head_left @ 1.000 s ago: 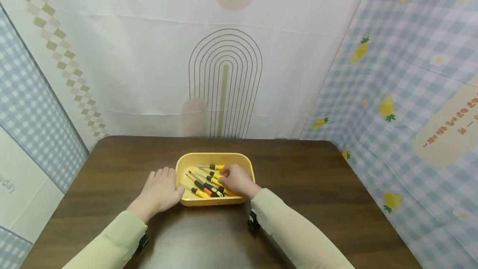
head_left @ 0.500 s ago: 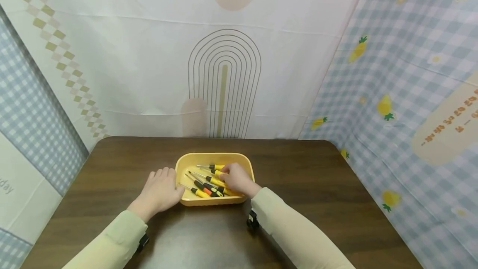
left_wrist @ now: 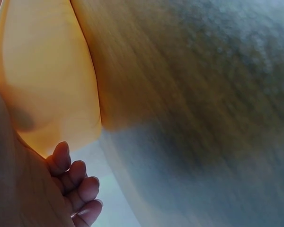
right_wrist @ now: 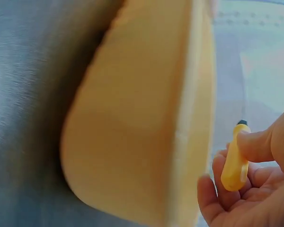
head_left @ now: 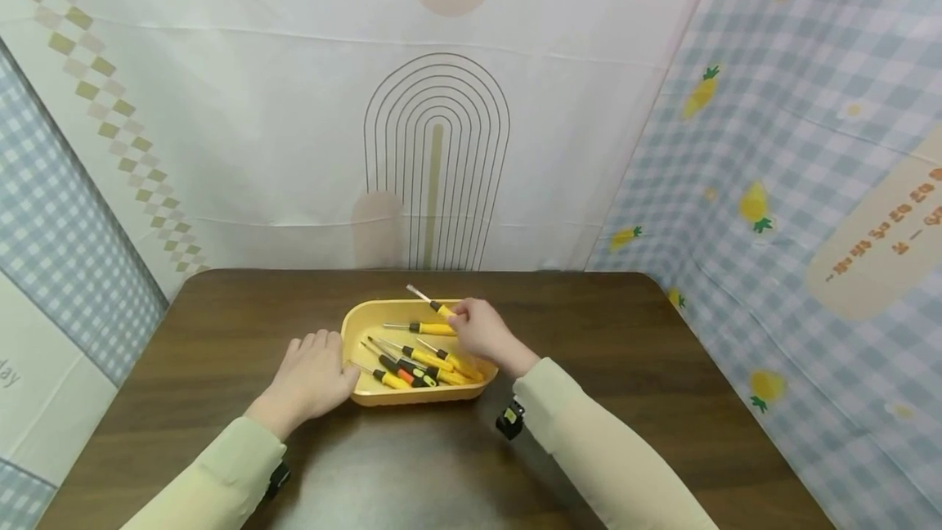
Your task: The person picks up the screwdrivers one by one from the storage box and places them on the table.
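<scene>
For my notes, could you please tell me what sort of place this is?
Probably a screened tabletop workspace: a dark table, patterned cloth hangings behind it, and a yellow tray holding screwdrivers.

Can pass over table (head_left: 603, 334) right of tray (head_left: 419, 401), also in front between both sleeves (head_left: 614, 460). Blocked at tray's left end by left hand (head_left: 311, 375), at right end by right hand (head_left: 491, 332) with raised screwdriver (head_left: 443, 310). Could dip into back-left corner; hemmed in toward middle and front by other screwdrivers (head_left: 428, 357).
</scene>
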The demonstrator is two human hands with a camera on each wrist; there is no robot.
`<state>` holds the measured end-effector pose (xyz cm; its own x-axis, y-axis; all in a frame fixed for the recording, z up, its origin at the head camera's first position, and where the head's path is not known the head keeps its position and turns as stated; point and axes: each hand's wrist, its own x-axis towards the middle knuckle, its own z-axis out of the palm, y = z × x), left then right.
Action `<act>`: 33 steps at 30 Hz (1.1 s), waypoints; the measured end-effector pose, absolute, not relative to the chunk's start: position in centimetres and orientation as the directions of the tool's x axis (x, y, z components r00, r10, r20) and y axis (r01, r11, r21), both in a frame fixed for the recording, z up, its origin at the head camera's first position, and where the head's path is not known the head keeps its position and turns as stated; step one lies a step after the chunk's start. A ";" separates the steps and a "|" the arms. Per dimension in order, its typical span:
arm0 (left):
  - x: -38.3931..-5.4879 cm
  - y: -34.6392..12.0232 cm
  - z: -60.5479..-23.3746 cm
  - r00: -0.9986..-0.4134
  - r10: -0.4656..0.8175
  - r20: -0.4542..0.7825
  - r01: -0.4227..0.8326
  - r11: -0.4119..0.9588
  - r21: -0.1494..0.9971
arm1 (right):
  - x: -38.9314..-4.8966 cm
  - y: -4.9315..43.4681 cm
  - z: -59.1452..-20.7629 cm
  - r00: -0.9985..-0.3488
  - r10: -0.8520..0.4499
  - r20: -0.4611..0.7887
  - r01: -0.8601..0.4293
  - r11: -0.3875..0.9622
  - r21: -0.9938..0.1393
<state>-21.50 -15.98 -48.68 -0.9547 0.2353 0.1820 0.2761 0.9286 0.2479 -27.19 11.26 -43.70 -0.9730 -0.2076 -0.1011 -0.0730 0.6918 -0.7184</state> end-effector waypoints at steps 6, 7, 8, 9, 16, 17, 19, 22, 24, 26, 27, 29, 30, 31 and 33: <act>-21.5 -16.0 -48.7 -0.951 0.237 0.197 0.281 0.930 0.237 | -28.7 14.5 -42.4 -0.990 -0.072 -0.120 0.060 0.561 -0.826; -21.5 -16.0 -48.7 -0.952 0.236 0.195 0.280 0.930 0.238 | -28.9 15.3 -42.4 -0.989 -0.060 -0.135 0.081 0.545 -0.835; -21.5 -16.0 -48.7 -0.952 0.237 0.192 0.279 0.930 0.238 | -29.2 16.1 -42.6 -0.987 -0.051 -0.154 0.105 0.527 -0.844; -21.5 -16.0 -48.7 -0.953 0.236 0.189 0.278 0.930 0.240 | -29.5 16.9 -42.8 -0.984 -0.042 -0.174 0.129 0.512 -0.850; -21.6 -16.0 -48.6 -0.957 0.237 0.166 0.272 0.931 0.242 | -30.5 22.0 -45.7 -0.949 -0.038 -0.313 0.275 0.391 -0.878; -21.6 -16.0 -48.6 -0.958 0.237 0.164 0.272 0.931 0.243 | -30.6 22.6 -46.1 -0.944 -0.043 -0.328 0.290 0.371 -0.882; -21.6 -16.0 -48.6 -0.958 0.237 0.162 0.272 0.931 0.244 | -30.7 23.4 -46.9 -0.933 -0.047 -0.357 0.321 0.339 -0.884; -21.6 -16.0 -48.7 -0.958 0.238 0.160 0.272 0.930 0.248 | -30.6 24.4 -47.7 -0.922 -0.042 -0.385 0.353 0.319 -0.880; -21.6 -15.9 -48.7 -0.957 0.242 0.158 0.276 0.928 0.251 | -30.4 24.9 -48.0 -0.913 -0.035 -0.406 0.375 0.317 -0.871; -21.6 -15.9 -48.7 -0.957 0.246 0.153 0.279 0.923 0.265 | -30.1 25.2 -48.3 -0.905 -0.036 -0.425 0.389 0.337 -0.857; -21.6 -15.9 -48.7 -0.958 0.245 0.151 0.279 0.922 0.268 | -30.0 25.2 -48.3 -0.899 -0.034 -0.437 0.398 0.353 -0.846; -21.6 -15.9 -48.8 -0.959 0.243 0.147 0.276 0.920 0.278 | -29.7 25.2 -48.5 -0.889 -0.039 -0.456 0.409 0.380 -0.830; -21.6 -15.9 -48.8 -0.960 0.240 0.145 0.273 0.919 0.283 | -29.6 25.2 -48.6 -0.887 -0.039 -0.459 0.408 0.396 -0.822; -21.6 -16.0 -48.9 -0.961 0.237 0.145 0.270 0.918 0.289 | -29.5 25.2 -48.6 -0.888 -0.038 -0.459 0.405 0.413 -0.816; -21.7 -15.9 -49.0 -0.962 0.232 0.145 0.266 0.919 0.293 | -29.4 25.1 -48.6 -0.891 -0.029 -0.454 0.395 0.444 -0.804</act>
<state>-21.71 -15.95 -48.96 -0.9618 0.2323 0.1447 0.2658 0.9186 0.2925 -29.43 25.12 -48.61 -0.8907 -0.0293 -0.4536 0.3950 0.4441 -0.8042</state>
